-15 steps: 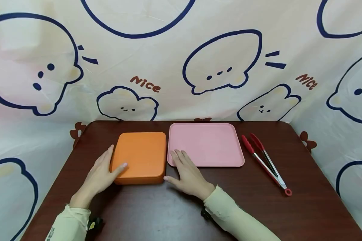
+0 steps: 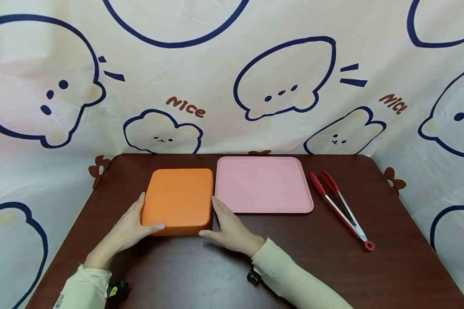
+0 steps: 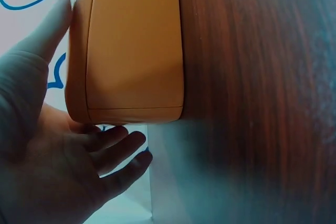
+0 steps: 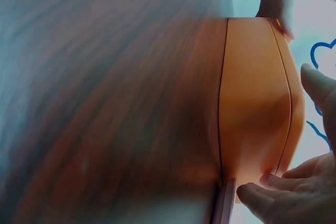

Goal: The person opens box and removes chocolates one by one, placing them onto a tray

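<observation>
An orange square box with a rounded lid [image 2: 179, 197] lies on the dark wooden table, left of centre. My left hand [image 2: 125, 227] is at its left front corner, with the thumb [image 3: 55, 24] against the lid's edge and the fingers extended along the left side. At the right front corner is my right hand [image 2: 232, 229], its fingers stretched along the right side, close to or touching it. Its thumb [image 4: 317, 85] stands a little off the lid in the right wrist view. What the box contains is hidden.
A pink tray [image 2: 264, 184] lies flat just right of the box. Farther right, red-handled metal tongs [image 2: 344, 210] lie spread on the dark table [image 2: 201, 274]. A cartoon-printed cloth [image 2: 216, 77] hangs behind and beside the table.
My right hand has moved left, off the tray's corner, to the box's right side. The left hand has shifted slightly down along the left side. The box looks unmoved.
</observation>
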